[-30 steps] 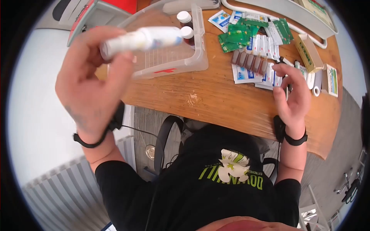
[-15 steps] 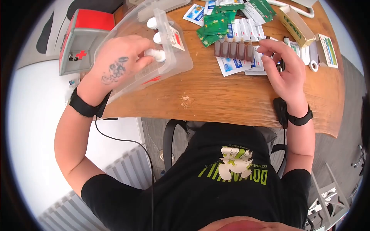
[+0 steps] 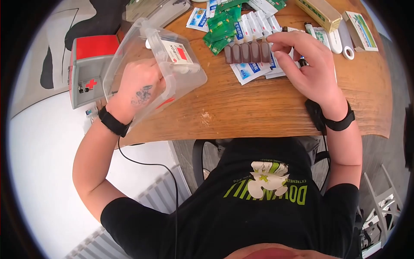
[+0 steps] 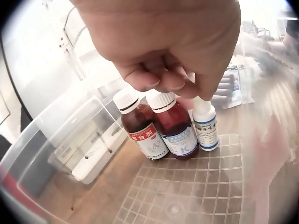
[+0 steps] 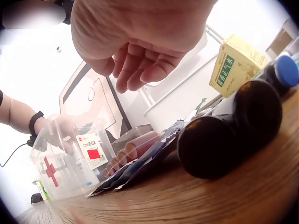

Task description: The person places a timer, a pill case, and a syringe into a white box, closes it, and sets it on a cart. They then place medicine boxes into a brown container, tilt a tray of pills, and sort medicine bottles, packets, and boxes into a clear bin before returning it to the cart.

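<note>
My left hand (image 3: 140,84) reaches down inside a clear plastic box (image 3: 183,84). In the left wrist view its fingers pinch the top of a white spray bottle (image 4: 206,130), upright on the box's grid-patterned floor. Two brown medicine bottles with white caps, one with a red label (image 4: 148,140), the other with a blue and white label (image 4: 181,140), stand beside it. My right hand (image 3: 308,64), fingers loosely bent and holding nothing, hovers over the right side of the table, near a strip of brown plastic ampoules (image 3: 248,52) and blue and white packets (image 3: 248,73).
Green sachets (image 3: 223,28) and white stick packs (image 3: 255,25) lie behind the ampoules. At the right are a yellow carton (image 3: 319,15), a white and green box (image 3: 360,32) and a white roll (image 3: 348,52). A red and grey first-aid case (image 3: 92,47) stands at the far left.
My left hand has carried the white spray bottle from above the table's left side down into the clear box, beside the brown bottles. My right hand has stayed near the ampoules.
</note>
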{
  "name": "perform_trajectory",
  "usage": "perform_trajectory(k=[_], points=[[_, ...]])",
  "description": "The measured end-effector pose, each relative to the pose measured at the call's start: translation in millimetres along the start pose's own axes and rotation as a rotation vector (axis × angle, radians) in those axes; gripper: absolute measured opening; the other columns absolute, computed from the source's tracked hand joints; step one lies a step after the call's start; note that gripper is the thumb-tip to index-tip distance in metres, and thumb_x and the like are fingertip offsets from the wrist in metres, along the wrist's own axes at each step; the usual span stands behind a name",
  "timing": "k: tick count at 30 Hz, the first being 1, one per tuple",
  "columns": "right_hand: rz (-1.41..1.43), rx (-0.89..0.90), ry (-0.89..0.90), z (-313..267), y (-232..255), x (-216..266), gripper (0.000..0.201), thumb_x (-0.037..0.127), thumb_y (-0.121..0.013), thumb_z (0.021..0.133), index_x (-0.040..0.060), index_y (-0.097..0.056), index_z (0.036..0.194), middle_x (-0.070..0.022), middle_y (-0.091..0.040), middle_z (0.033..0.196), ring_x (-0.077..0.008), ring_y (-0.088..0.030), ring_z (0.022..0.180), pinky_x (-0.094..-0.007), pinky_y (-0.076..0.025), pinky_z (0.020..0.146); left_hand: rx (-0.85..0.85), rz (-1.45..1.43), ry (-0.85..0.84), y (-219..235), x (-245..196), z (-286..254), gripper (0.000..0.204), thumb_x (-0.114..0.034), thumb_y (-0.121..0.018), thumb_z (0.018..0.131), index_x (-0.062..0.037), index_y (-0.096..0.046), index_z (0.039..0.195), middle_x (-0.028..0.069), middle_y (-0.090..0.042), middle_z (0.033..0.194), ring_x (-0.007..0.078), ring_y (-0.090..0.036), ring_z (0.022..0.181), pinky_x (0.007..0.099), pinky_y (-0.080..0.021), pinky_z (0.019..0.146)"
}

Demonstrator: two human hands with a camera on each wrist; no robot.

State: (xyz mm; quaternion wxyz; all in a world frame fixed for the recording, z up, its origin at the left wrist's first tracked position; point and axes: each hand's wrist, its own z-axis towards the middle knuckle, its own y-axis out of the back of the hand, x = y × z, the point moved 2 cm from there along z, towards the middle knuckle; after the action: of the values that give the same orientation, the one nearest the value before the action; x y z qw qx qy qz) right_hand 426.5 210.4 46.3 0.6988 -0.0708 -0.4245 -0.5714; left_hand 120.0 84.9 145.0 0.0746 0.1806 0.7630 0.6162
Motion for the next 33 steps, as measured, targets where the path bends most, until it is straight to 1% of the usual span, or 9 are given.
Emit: perform_trajectory(k=[11, 14, 18, 21, 22, 25, 26, 30, 33], points=[[-0.040, 0.008, -0.052, -1, -1, -4, 0.017, 0.009, -0.071, 0.087, 0.0068, -0.074, 0.104, -0.0044, -0.073, 0.083, -0.0217, -0.069, 0.072, -0.0316, -0.052, 0.061, -0.038, 0.004, 0.077, -6, 4, -2, 0.026, -0.016, -0.078, 0.085, -0.0036, -0.073, 0.107, 0.0144, -0.073, 0.092, 0.0332, -0.070, 0.081, 0.0388, -0.056, 0.071], [-0.057, 0.015, -0.089, 1, 3, -3, 0.020, 0.004, -0.070, 0.090, 0.0064, -0.074, 0.110, -0.0014, -0.073, 0.084, -0.0098, -0.063, 0.071, -0.0222, -0.046, 0.059, -0.031, -0.041, 0.081, -6, 5, -2, 0.028, -0.016, -0.079, 0.084, -0.0031, -0.073, 0.109, 0.0152, -0.073, 0.092, 0.0344, -0.070, 0.082, 0.0395, -0.056, 0.073], [-0.134, -0.209, -0.327, 0, 12, -11, 0.016, 0.011, -0.071, 0.091, 0.0087, -0.076, 0.105, -0.0016, -0.073, 0.078, -0.0101, -0.065, 0.069, -0.0245, -0.049, 0.061, -0.024, -0.103, 0.085, 2, 3, -2, 0.032, -0.016, -0.080, 0.082, -0.0028, -0.072, 0.111, 0.0169, -0.070, 0.088, 0.0347, -0.067, 0.077, 0.0401, -0.053, 0.069], [0.000, -0.312, -0.532, 14, 31, -4, 0.012, 0.005, -0.068, 0.089, -0.0002, -0.071, 0.099, -0.0070, -0.066, 0.066, -0.0143, -0.065, 0.065, -0.0290, -0.050, 0.058, -0.005, -0.156, 0.131, 9, -2, -3, 0.029, -0.013, -0.078, 0.080, -0.0035, -0.070, 0.106, 0.0150, -0.067, 0.082, 0.0329, -0.064, 0.071, 0.0404, -0.051, 0.065], [-0.191, -0.402, -0.352, 12, 27, -10, 0.012, 0.001, -0.067, 0.089, -0.0004, -0.072, 0.100, -0.0070, -0.068, 0.071, -0.0140, -0.067, 0.066, -0.0265, -0.051, 0.060, -0.006, -0.159, 0.147, 13, -5, -4, 0.025, -0.010, -0.076, 0.079, -0.0041, -0.068, 0.102, 0.0131, -0.066, 0.079, 0.0328, -0.064, 0.070, 0.0413, -0.051, 0.064], [-0.221, -0.362, -0.215, 12, 36, -30, 0.012, 0.002, -0.066, 0.090, -0.0010, -0.072, 0.100, -0.0085, -0.069, 0.076, -0.0123, -0.066, 0.067, -0.0255, -0.051, 0.059, 0.016, -0.176, 0.208, 20, -7, -8, 0.025, -0.007, -0.075, 0.078, -0.0054, -0.068, 0.102, 0.0108, -0.066, 0.078, 0.0295, -0.063, 0.067, 0.0395, -0.051, 0.062], [-0.147, -0.270, -0.491, 13, 40, -14, 0.009, 0.001, -0.066, 0.090, -0.0011, -0.071, 0.097, -0.0081, -0.069, 0.079, -0.0115, -0.065, 0.066, -0.0251, -0.049, 0.058, 0.027, -0.184, 0.231, 22, -7, -10, 0.027, -0.007, -0.075, 0.078, -0.0057, -0.069, 0.104, 0.0105, -0.066, 0.079, 0.0279, -0.063, 0.065, 0.0381, -0.051, 0.062], [-0.458, 0.026, -0.496, 3, 37, -29, 0.017, 0.020, -0.071, 0.089, 0.0109, -0.074, 0.103, -0.0055, -0.072, 0.078, -0.0185, -0.065, 0.066, -0.0323, -0.053, 0.064, -0.255, -0.196, 0.351, 47, -16, -22, 0.035, -0.006, -0.076, 0.079, -0.0052, -0.071, 0.114, 0.0096, -0.069, 0.082, 0.0239, -0.062, 0.063, 0.0339, -0.051, 0.062], [-0.445, 0.042, -0.446, -1, 34, -30, 0.017, 0.018, -0.071, 0.089, 0.0108, -0.074, 0.103, -0.0053, -0.073, 0.079, -0.0197, -0.066, 0.067, -0.0331, -0.052, 0.063, -0.523, -0.204, 0.298, 69, -35, -38, 0.036, -0.006, -0.077, 0.080, -0.0047, -0.072, 0.115, 0.0096, -0.070, 0.083, 0.0241, -0.062, 0.064, 0.0333, -0.051, 0.062]])
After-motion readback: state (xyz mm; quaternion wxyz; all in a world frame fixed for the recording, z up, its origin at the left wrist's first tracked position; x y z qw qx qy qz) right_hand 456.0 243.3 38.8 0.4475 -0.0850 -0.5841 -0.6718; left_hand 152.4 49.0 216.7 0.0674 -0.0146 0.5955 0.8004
